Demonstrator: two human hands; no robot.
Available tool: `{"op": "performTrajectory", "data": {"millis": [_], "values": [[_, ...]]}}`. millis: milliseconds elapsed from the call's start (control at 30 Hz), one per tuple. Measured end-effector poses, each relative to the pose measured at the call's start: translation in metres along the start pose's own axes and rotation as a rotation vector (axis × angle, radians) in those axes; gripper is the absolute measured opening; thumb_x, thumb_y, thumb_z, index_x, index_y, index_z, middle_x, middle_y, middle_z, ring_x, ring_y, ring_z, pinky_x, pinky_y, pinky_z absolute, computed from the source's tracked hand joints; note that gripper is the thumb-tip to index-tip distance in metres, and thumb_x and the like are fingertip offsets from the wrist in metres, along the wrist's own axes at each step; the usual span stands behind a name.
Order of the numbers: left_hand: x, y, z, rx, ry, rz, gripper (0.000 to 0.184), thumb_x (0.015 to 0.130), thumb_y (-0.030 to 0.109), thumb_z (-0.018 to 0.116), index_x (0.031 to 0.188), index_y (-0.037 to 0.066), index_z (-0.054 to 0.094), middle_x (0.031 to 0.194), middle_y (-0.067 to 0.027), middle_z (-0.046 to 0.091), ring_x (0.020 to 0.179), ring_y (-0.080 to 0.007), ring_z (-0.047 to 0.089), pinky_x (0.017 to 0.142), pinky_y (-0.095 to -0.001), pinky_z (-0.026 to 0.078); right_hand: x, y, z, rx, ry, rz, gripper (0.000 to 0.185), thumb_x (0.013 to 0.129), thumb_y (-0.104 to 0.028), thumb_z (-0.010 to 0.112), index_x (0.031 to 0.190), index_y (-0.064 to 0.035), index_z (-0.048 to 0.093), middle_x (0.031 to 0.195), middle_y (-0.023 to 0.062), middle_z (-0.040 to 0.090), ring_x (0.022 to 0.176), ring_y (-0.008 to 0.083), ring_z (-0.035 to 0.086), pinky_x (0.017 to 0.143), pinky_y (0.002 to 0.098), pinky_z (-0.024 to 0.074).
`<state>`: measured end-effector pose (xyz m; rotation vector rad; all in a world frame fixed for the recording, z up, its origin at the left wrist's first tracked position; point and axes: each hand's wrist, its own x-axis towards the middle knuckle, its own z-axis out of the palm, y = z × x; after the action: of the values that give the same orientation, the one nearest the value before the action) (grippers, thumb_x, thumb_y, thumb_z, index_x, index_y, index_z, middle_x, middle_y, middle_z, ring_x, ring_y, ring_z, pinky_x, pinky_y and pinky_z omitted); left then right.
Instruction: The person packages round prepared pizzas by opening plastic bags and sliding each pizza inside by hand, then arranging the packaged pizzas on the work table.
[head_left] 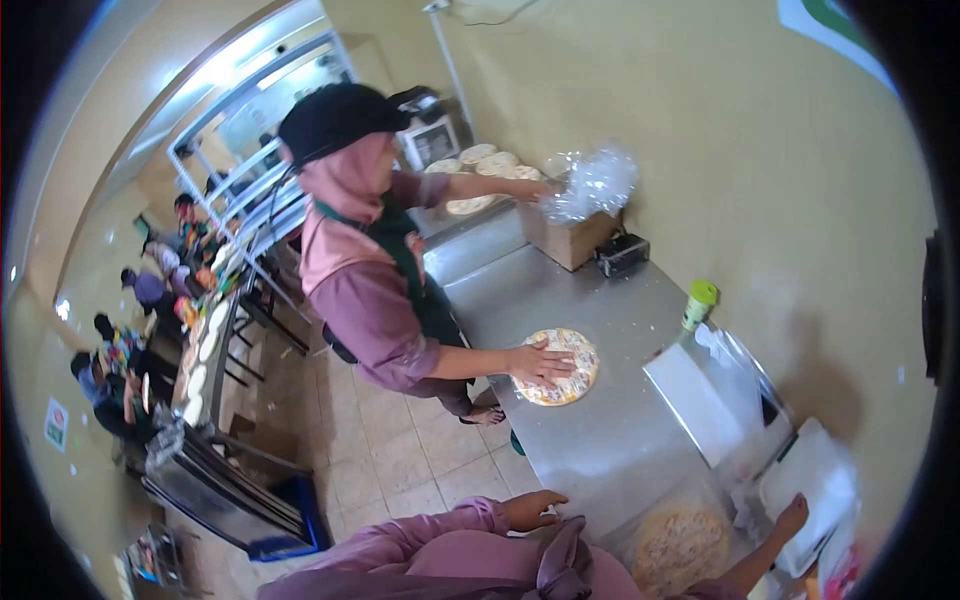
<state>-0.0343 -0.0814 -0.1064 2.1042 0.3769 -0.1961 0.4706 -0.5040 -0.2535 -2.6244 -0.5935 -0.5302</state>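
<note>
At the near edge of the steel table [590, 480] is my left hand [533, 510], its fingers bent and partly hidden; what they hold, if anything, cannot be made out. My right hand [793, 517] is at the lower right, over a white plastic container [812, 485], its fingers small and unclear. Between my hands, close to my body, lies a round topped pizza [680, 548] in clear plastic. Farther off, a co-worker's spread hand [545, 364] rests on another topped pizza [575, 385]. The co-worker's other hand reaches to clear plastic bags [595, 185] on a cardboard box [567, 238].
A green-lidded cup [699, 304] stands by the wall, near a white box [695, 400]. A black device [622, 256] sits beside the cardboard box. Several flat bases [490, 165] lie at the table's far end. A rack and more people are at the left.
</note>
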Motion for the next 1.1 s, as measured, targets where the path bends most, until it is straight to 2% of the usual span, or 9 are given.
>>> {"op": "performTrajectory", "data": {"millis": [100, 300, 333, 533, 633, 700, 900, 967, 1100], "values": [[-0.010, 0.007, -0.023, -0.107, -0.039, -0.096, 0.044, 0.082, 0.020, 0.056, 0.121, 0.002, 0.045, 0.117, -0.0185, 0.049, 0.104, -0.0296, 0.051, 0.088, -0.0346, 0.042, 0.009, -0.039, -0.024, 0.193, -0.049, 0.039, 0.037, 0.082, -0.026, 0.048, 0.110, -0.0020, 0.048, 0.102, 0.0194, 0.053, 0.088, 0.0328, 0.054, 0.077, 0.0466, 0.0428], [-0.019, -0.019, -0.055, -0.298, -0.019, 0.003, 0.054, 0.081, 0.020, 0.059, 0.126, 0.001, 0.038, 0.122, -0.0163, 0.047, 0.100, -0.0262, 0.054, 0.086, -0.0342, 0.042, 0.017, -0.355, -0.183, 0.577, -0.121, 0.124, 0.027, 0.088, -0.021, 0.042, 0.085, 0.0003, 0.059, 0.082, 0.0158, 0.059, 0.074, 0.0314, 0.054, 0.072, 0.0362, 0.0437], [-0.023, -0.020, -0.065, -0.444, 0.052, -0.018, 0.062, 0.079, 0.018, 0.061, 0.131, 0.002, 0.030, 0.127, -0.0158, 0.041, 0.106, -0.0261, 0.050, 0.089, -0.0349, 0.040, 0.009, -0.381, -0.172, 0.498, -0.145, -0.172, 0.026, 0.086, -0.019, 0.043, 0.081, 0.0014, 0.057, 0.076, 0.0166, 0.058, 0.067, 0.0315, 0.052, 0.068, 0.0360, 0.0431], [-0.094, -0.064, -0.125, -0.646, 0.580, 0.341, 0.091, 0.068, 0.009, 0.070, 0.137, 0.004, 0.010, 0.141, -0.0134, 0.017, 0.130, -0.0226, 0.017, 0.102, -0.0342, 0.024, -0.091, -0.590, -0.211, 0.679, -1.226, -0.753, 0.017, 0.085, -0.018, 0.052, 0.084, -0.0034, 0.059, 0.073, 0.0129, 0.057, 0.064, 0.0211, 0.053, 0.063, 0.0316, 0.0442], [-0.161, -0.069, -0.160, -0.385, 0.408, 0.320, 0.077, 0.070, 0.006, 0.067, 0.133, 0.002, 0.023, 0.137, -0.0131, 0.027, 0.127, -0.0208, 0.026, 0.101, -0.0317, 0.025, -0.115, -0.636, -0.239, 0.732, -1.444, -0.945, 0.020, 0.087, -0.021, 0.051, 0.083, -0.0030, 0.058, 0.068, 0.0097, 0.054, 0.060, 0.0169, 0.048, 0.059, 0.0295, 0.0424], [-0.193, -0.087, -0.162, -0.826, -0.188, 0.281, 0.057, 0.075, 0.007, 0.063, 0.125, 0.001, 0.037, 0.128, -0.0111, 0.041, 0.119, -0.0187, 0.037, 0.098, -0.0285, 0.029, -0.124, -0.653, -0.251, 0.783, -1.522, -0.998, 0.021, 0.088, -0.022, 0.051, 0.082, -0.0026, 0.057, 0.065, 0.0080, 0.053, 0.059, 0.0146, 0.046, 0.058, 0.0281, 0.0414], [-0.290, -0.087, -0.127, -1.238, -0.009, 0.256, 0.062, 0.082, 0.044, 0.056, 0.121, -0.002, 0.042, 0.118, -0.0116, 0.051, 0.110, -0.0185, 0.047, 0.094, -0.0298, 0.035, -0.145, -0.667, -0.250, 0.959, -1.466, -0.804, 0.024, 0.089, -0.024, 0.051, 0.091, -0.0020, 0.062, 0.070, 0.0009, 0.058, 0.064, 0.0049, 0.047, 0.059, 0.0226, 0.0406], [-0.311, -0.068, -0.130, -1.329, -0.001, 0.514, 0.073, 0.078, 0.050, 0.057, 0.124, -0.003, 0.039, 0.121, -0.0138, 0.049, 0.112, -0.0184, 0.046, 0.094, -0.0298, 0.035, -0.148, -0.675, -0.250, 0.944, -1.568, -0.739, 0.027, 0.089, -0.019, 0.050, 0.094, 0.0050, 0.061, 0.091, 0.0087, 0.064, 0.085, 0.0130, 0.057, 0.079, 0.0262, 0.0430], [-0.338, -0.068, -0.129, -1.067, 0.242, 0.273, 0.040, 0.087, 0.028, 0.052, 0.112, -0.004, 0.052, 0.109, -0.0128, 0.057, 0.105, -0.0180, 0.052, 0.093, -0.0290, 0.036, -0.159, -0.686, -0.242, 1.155, -1.480, -0.637, 0.030, 0.089, -0.023, 0.051, 0.091, 0.0050, 0.062, 0.089, 0.0094, 0.064, 0.085, 0.0146, 0.057, 0.080, 0.0269, 0.0422]]}}
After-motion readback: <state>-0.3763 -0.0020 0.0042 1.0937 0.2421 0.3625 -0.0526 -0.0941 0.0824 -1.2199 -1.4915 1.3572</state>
